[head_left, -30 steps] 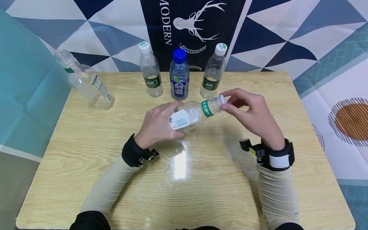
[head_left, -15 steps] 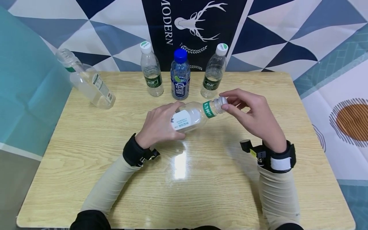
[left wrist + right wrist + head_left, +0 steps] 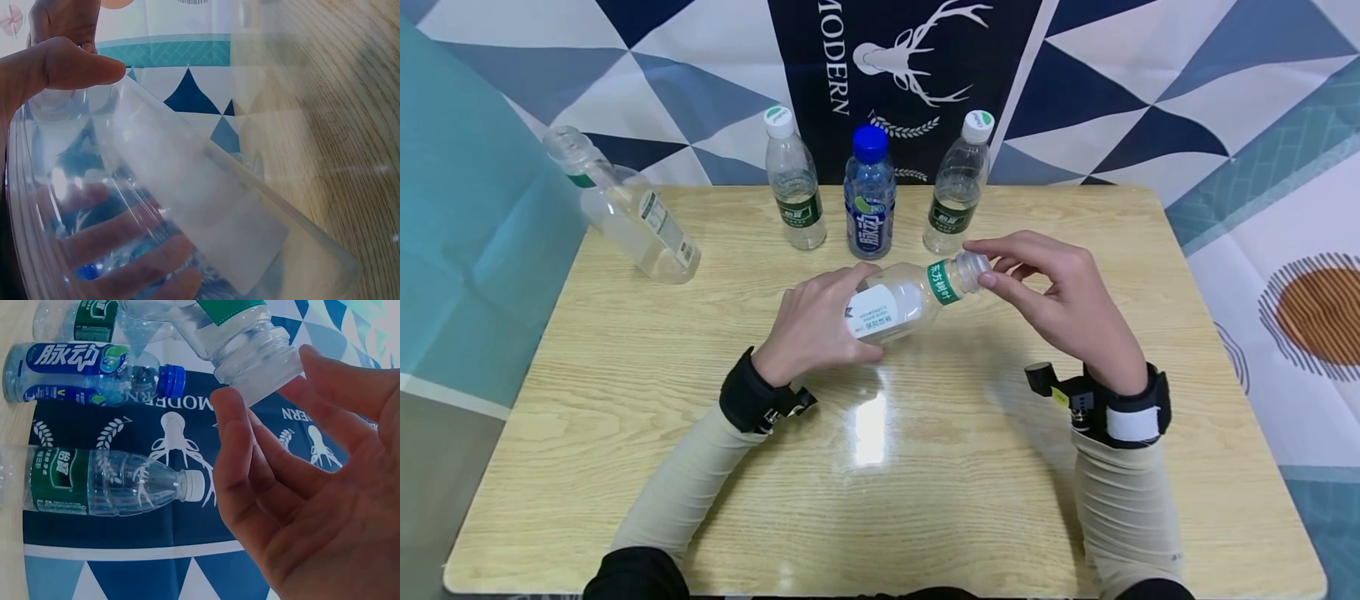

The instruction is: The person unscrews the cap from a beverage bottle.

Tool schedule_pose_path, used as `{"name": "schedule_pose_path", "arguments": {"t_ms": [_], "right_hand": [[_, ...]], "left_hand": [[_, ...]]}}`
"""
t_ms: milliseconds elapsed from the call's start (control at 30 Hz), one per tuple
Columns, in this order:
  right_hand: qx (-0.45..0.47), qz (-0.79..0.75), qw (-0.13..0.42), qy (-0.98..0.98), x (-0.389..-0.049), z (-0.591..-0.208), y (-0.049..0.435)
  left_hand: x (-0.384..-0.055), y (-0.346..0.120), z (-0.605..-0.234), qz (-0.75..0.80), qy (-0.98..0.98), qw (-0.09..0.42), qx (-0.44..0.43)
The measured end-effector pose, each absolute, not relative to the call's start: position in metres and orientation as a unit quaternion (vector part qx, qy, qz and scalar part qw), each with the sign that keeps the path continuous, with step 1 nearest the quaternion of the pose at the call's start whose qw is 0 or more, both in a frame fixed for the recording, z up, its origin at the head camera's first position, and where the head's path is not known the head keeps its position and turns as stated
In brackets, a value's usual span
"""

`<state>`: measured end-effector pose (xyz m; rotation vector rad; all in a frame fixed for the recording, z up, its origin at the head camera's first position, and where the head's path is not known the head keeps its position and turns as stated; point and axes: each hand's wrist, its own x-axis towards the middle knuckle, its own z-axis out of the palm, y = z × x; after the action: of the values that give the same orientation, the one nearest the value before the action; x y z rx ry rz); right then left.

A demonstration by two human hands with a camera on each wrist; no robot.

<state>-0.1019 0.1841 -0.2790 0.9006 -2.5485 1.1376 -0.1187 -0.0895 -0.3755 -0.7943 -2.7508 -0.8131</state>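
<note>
A clear plastic bottle [image 3: 907, 293] with a white label and a green neck band is tilted above the table, its neck pointing right. My left hand [image 3: 812, 325] grips its body; in the left wrist view the fingers [image 3: 128, 231] show through the clear wall. At the mouth is a translucent whitish cap [image 3: 265, 374]. My right hand [image 3: 1060, 292] pinches this cap between thumb and fingertips, most plainly in the right wrist view. Whether the cap is fully seated cannot be told.
Behind the hands stand a blue-capped drink bottle [image 3: 869, 200] and two white-capped water bottles, left [image 3: 797, 196] and right [image 3: 955, 200]. The right one is close to my right hand. Another clear bottle [image 3: 632, 217] with an open mouth stands at the table's far left corner.
My right fingers shift slightly around the cap at the bottle mouth. The bottle and my left hand stay almost in place.
</note>
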Motion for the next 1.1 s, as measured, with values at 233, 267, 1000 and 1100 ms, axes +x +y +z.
{"name": "schedule_pose_path", "arguments": {"t_ms": [233, 267, 1000, 1100], "right_hand": [[0.315, 0.411, 0.117, -0.847, -0.095, -0.267, 0.175], [0.314, 0.414, 0.121, -0.846, -0.095, -0.267, 0.174], [0.265, 0.411, 0.097, -0.866, -0.098, -0.274, 0.181], [0.284, 0.42, 0.094, -0.857, -0.096, -0.269, 0.179]], "left_hand": [[-0.119, -0.089, -0.375, -0.281, -0.919, 0.081, -0.263], [-0.119, -0.089, -0.375, -0.281, -0.919, 0.082, -0.264], [-0.118, -0.088, -0.375, -0.268, -0.92, 0.095, -0.271], [-0.118, -0.088, -0.375, -0.27, -0.919, 0.094, -0.27]]}}
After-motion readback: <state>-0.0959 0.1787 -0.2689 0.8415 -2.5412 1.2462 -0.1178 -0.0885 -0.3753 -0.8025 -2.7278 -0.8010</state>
